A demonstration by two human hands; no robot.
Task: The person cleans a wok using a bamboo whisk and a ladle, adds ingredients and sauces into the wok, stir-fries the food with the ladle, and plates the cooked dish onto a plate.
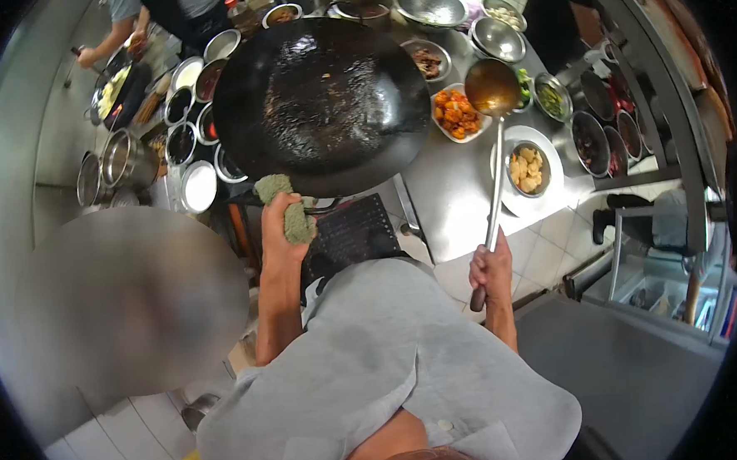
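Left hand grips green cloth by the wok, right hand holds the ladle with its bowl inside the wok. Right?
Not quite: the head view shows the ladle, its bowl outside the wok, to the right. Left hand on green cloth, right hand on ladle: correct.

Glare whitens the counter (pixel 449 213) (frame edges warped).

Left of the wok (pixel 320 107) stand small containers (pixel 199 187), with pots (pixel 136 163) beyond them. Right of it, a ladle (pixel 497 163) spans the tabletop (pixel 454 196), where a plate (pixel 557 183) bears a bowl (pixel 548 171). A cloth (pixel 300 223) is at its near edge.
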